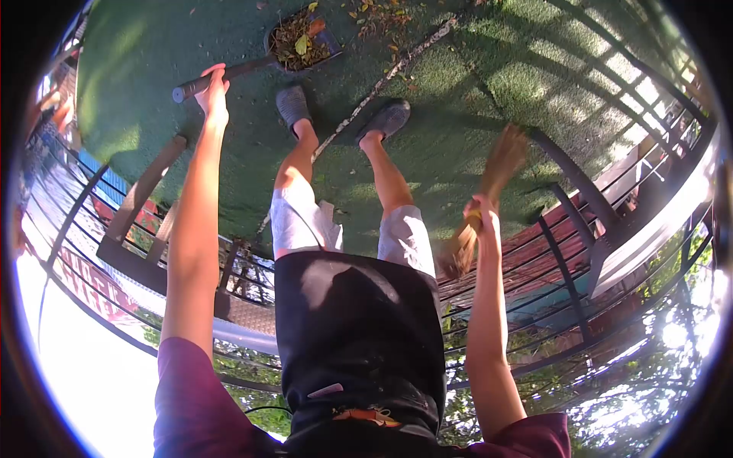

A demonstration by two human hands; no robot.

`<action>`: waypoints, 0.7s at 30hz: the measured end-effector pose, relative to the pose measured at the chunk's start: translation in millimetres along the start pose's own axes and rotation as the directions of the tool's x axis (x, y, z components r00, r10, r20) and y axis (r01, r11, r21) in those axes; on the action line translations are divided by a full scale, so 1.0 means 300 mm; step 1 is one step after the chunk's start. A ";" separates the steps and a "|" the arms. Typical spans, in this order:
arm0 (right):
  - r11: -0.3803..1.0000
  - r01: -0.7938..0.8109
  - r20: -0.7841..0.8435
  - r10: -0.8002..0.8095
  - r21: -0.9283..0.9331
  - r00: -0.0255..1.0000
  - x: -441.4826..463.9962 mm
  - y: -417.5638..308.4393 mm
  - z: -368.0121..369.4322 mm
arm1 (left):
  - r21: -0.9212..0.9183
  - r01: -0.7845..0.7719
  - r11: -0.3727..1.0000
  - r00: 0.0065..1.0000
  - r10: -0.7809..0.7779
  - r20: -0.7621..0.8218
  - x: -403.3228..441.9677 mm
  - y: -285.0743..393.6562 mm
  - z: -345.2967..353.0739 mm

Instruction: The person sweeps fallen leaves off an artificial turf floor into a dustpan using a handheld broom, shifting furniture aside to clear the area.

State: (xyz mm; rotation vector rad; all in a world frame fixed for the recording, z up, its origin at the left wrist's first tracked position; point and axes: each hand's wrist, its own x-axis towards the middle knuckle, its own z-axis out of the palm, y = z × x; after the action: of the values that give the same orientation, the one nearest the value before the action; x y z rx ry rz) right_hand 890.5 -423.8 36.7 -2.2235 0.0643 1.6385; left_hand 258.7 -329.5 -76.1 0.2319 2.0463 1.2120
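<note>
My left hand (214, 90) is closed around the dark handle of a dustpan (333, 47), near the handle's end. A heap of dry brown leaves (296, 40) lies in the pan, with a yellow-green leaf on top. The pan rests on or just above the green floor, ahead of my feet. Out to the right, my right hand (485, 217) grips a short straw hand broom (504, 162) around its bound middle. Its blurred bristles point up and away from me, and its other brown end hangs below my hand. The pan and the broom are well apart.
Green turf-like floor (229, 164) spreads around my shoes (385, 118), crossed by a pale speckled line (397, 67). Loose leaves (382, 21) lie scattered beyond the pan. Metal railings (565, 267) and dark beams (141, 191) stand on both sides, with railing shadows at right.
</note>
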 end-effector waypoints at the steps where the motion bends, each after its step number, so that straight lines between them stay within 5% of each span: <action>1: 1.000 0.028 -0.022 -0.028 0.001 0.999 0.015 0.055 0.133 | -0.006 -0.006 1.000 1.000 0.006 0.015 0.008 0.003 0.002; 2: 0.980 0.195 0.174 -0.199 0.041 0.964 -0.066 0.080 0.283 | -0.007 -0.008 1.000 1.000 0.008 0.029 0.009 0.003 -0.001; 3: 0.982 0.187 0.362 -0.167 -0.019 0.917 -0.107 0.104 0.417 | -0.008 -0.006 1.000 0.999 0.006 0.040 0.004 0.003 -0.009; 4: 0.969 -0.187 0.245 0.224 -0.164 0.943 0.011 0.176 0.579 | 0.004 -0.004 1.000 0.998 0.004 0.058 0.000 0.011 -0.010; 5: 0.909 -0.073 0.254 0.191 -0.410 0.948 -0.006 0.201 0.739 | 0.006 -0.010 1.000 0.998 0.010 0.062 0.004 0.022 0.000; 7: 0.991 0.020 0.486 -0.083 0.134 0.870 -0.150 0.340 0.946 | 0.021 -0.006 1.000 0.998 0.004 0.058 -0.017 0.031 -0.016; 9: 0.998 -0.007 0.389 0.033 -0.068 0.921 -0.264 0.307 1.081 | 0.014 -0.024 1.000 0.999 0.023 0.043 -0.013 0.034 -0.030; 13: 0.965 -0.261 0.322 0.238 0.029 0.916 -0.481 0.273 0.839 | -0.061 -0.072 0.996 0.996 0.075 0.047 -0.006 0.051 -0.072; 14: 0.987 -0.137 0.250 0.112 0.083 0.962 -0.502 0.321 0.741 | -0.069 -0.088 0.994 0.993 0.093 0.066 -0.006 0.060 -0.083; 15: 0.997 0.032 0.170 -0.021 -0.063 0.985 -0.565 0.271 0.689 | -0.076 -0.104 0.992 0.991 0.110 0.081 0.001 0.059 -0.103; 16: 0.977 0.208 0.118 -0.201 -0.044 0.972 -0.532 0.326 0.604 | -0.090 -0.254 0.963 0.953 0.265 0.145 0.033 0.007 -0.128; 18: 0.990 0.053 -0.011 -0.055 -0.128 0.998 -0.495 0.281 0.573 | -0.020 -0.271 0.962 0.947 0.270 0.174 0.043 -0.032 -0.159; 21: 0.977 0.145 -0.049 -0.154 -0.158 0.987 -0.249 0.285 0.616 | 0.016 -0.315 0.949 0.940 0.309 0.144 0.052 -0.041 -0.141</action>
State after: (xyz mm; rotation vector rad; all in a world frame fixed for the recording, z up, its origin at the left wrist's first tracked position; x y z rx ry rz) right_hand 676.0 -456.8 36.8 -2.3295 -0.2159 1.5419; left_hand 221.9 -357.4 -81.9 0.6639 1.9607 1.3029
